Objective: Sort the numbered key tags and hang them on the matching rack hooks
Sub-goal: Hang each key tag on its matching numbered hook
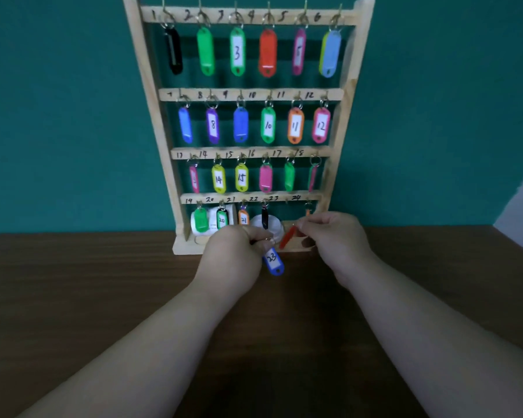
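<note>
Head view: I'm looking down both bare forearms at a wooden key rack point(150, 86) that stands upright on a dark wood table point(73, 297) against a teal wall point(58, 116). The rack has four rails with handwritten numbers 1 to 24, and coloured tags hang on rings from the hooks. Some tags face out so I can read them, e.g. the green tag 3 point(237, 52), purple tag 8 point(213, 125) and yellow tag 14 point(218, 178). Others show a blank back or hang edge-on. The left hand point(234, 251) is low in front of the rack base, fingers curled, pinching the ring of the blue tag 23 point(273, 262). That tag hangs below the fingers, tilted, label toward me, just above the table. The right hand point(337, 236) is just beside it at the bottom right corner of the rack. Its fingertips pinch the top end of a red tag point(287, 238), which slants down to the left, edge-on, so I can't read its number. The two held tags are near each other, and I can't tell if they touch. On the bottom rail I see a green tag point(200, 220), tag 20 point(222, 220), orange tag 21 point(243, 219) and a black tag point(264, 218). A sliver of an orange tag point(308, 212) shows just above the right hand's knuckles. A white round container point(274, 226) sits behind the rack's bottom row.
</note>
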